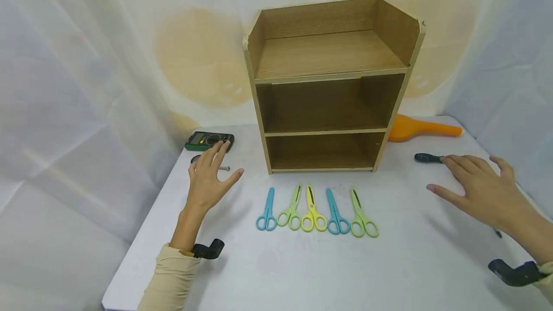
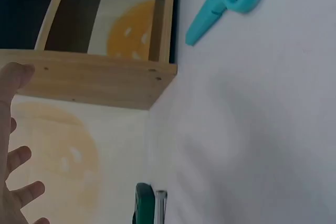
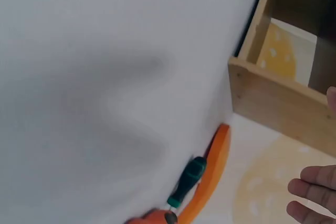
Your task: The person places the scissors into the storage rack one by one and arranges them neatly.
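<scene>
My left hand (image 1: 207,181) hovers over the left of the table, fingers spread and holding nothing. Just beyond its fingertips lies a green-and-black multimeter (image 1: 203,141), and a thin metal tool (image 1: 224,168) is partly hidden behind the hand. On the right, my right hand (image 1: 488,196) is also spread above the table with nothing in it. A screwdriver (image 1: 426,158) with a dark green handle lies by its fingers, its shaft hidden. Between the hands is a row of scissors: blue scissors (image 1: 267,211), green scissors (image 1: 294,208), yellow scissors (image 1: 311,205), then another blue and another green pair.
A wooden shelf unit (image 1: 319,78) with three levels stands at the back, behind the scissors. An orange long-handled object (image 1: 408,128) lies partly behind its right side. Close to my right wrist a small dark tip (image 1: 498,233) shows. White cloth (image 1: 86,157) hangs around the table.
</scene>
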A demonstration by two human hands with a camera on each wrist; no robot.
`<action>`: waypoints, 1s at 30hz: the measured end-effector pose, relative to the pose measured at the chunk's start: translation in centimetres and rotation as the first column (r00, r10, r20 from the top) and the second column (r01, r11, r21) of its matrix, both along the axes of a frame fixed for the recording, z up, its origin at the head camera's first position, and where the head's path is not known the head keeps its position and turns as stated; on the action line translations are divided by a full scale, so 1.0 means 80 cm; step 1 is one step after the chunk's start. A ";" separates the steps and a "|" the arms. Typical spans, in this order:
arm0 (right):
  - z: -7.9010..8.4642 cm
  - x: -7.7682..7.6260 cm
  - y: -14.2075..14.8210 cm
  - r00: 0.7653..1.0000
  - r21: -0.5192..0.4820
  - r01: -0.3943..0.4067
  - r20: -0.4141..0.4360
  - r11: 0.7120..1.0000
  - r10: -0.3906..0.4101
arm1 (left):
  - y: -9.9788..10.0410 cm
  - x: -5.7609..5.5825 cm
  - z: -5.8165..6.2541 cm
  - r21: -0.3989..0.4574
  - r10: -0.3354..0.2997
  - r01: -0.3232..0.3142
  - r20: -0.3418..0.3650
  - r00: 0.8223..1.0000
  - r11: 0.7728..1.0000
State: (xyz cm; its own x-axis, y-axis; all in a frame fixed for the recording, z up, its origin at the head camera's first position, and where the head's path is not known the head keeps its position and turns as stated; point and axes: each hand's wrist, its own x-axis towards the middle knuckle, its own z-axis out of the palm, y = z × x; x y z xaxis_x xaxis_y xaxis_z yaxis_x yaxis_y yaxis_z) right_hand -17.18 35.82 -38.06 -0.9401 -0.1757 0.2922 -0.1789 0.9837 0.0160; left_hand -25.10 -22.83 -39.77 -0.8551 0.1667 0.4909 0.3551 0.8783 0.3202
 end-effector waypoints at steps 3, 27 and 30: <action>-0.003 0.003 -0.008 1.000 -0.014 -0.026 -0.014 1.000 0.026 | 0.010 -0.003 0.002 0.060 -0.014 0.014 -0.007 1.000 0.998; -0.031 0.011 -0.065 0.976 -0.098 -0.216 -0.053 0.972 0.211 | 0.070 -0.032 0.008 0.448 -0.156 0.205 -0.145 0.977 0.870; -0.034 0.012 -0.074 0.976 -0.104 -0.217 -0.028 0.971 0.215 | 0.074 -0.034 0.010 0.472 -0.152 0.207 -0.153 0.976 0.857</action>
